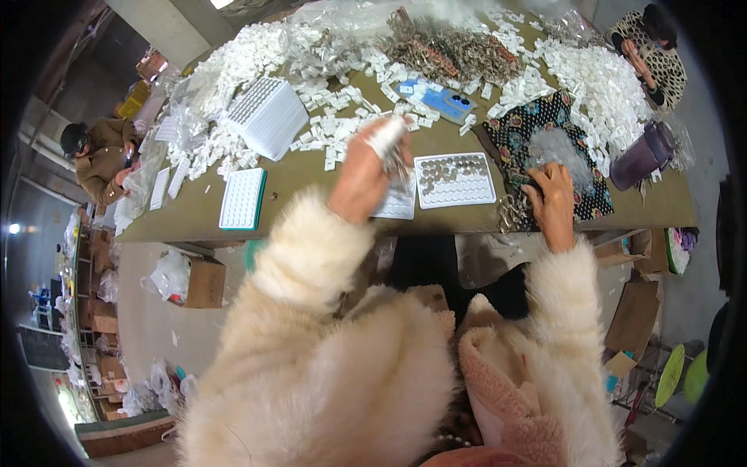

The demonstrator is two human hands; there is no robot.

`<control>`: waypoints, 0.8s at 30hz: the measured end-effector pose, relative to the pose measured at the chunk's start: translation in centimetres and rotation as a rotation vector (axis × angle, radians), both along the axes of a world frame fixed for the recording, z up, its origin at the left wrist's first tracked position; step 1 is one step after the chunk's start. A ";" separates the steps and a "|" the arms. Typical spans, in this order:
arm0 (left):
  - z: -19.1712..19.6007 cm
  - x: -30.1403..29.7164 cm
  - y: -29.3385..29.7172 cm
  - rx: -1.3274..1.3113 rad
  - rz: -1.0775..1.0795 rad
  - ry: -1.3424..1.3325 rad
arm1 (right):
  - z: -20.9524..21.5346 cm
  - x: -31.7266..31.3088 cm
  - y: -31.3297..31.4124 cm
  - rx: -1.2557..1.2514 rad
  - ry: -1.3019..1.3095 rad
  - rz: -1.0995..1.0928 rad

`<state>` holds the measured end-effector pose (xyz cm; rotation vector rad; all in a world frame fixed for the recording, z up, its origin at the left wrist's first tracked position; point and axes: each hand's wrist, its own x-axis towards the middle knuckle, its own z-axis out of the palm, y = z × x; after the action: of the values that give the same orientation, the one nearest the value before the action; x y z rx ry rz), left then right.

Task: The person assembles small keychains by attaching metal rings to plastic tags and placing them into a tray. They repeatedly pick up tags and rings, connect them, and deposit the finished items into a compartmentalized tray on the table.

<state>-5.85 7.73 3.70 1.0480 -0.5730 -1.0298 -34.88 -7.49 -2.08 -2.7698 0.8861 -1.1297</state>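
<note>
1. White tray (457, 205) of round pieces (451, 169) lies near the table's (194, 208) front edge, presumably for easy reach.
2. Left hand (362, 170): half-curled, blurred, apparently gripping something shiny (399, 163); I can't tell what.
3. Right hand (554, 198): fingers loosely bent at metal pieces (510, 210) by patterned cloth (595, 204); grip unclear.

From where I stand, no lettering or numbers legible. Small white cards (338, 101) strewn over the table: any print too tiny to make out. White tray of round pieces (459, 200), purple bottle (642, 156), cardboard box (206, 282): nothing readable.
</note>
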 end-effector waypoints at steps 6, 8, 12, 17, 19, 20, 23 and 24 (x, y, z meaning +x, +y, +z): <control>8.4 14.5 -8.5 -0.563 0.528 -0.518 | 0.2 -0.3 0.8 0.011 -0.108 0.012; 10.1 19.6 -11.0 -0.444 0.586 -0.794 | 0.2 -0.2 1.1 0.028 -0.119 0.013; 9.2 24.8 -11.7 -0.063 0.563 -0.895 | 0.5 -0.4 1.5 0.021 -0.105 0.005; 4.8 20.8 -9.4 -0.097 0.174 -0.791 | 0.9 -0.7 1.6 -0.021 -0.139 -0.035; 2.4 18.1 -9.1 0.072 0.033 -0.845 | 0.9 -0.5 1.5 -0.031 -0.215 -0.037; 1.1 16.9 -9.1 0.176 -0.017 -1.050 | 0.9 -0.4 1.5 -0.014 -0.283 -0.027; -2.4 15.3 -9.2 0.201 -0.067 -1.709 | 1.0 -0.6 1.8 0.073 -0.456 -0.001; -3.4 15.2 -9.4 0.227 -0.073 -1.930 | 1.1 -0.8 2.0 0.110 -0.515 0.006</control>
<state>9.32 -1.72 0.26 2.0545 -2.0185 0.2301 -35.65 -5.47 -0.95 -2.2206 0.8370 -1.6249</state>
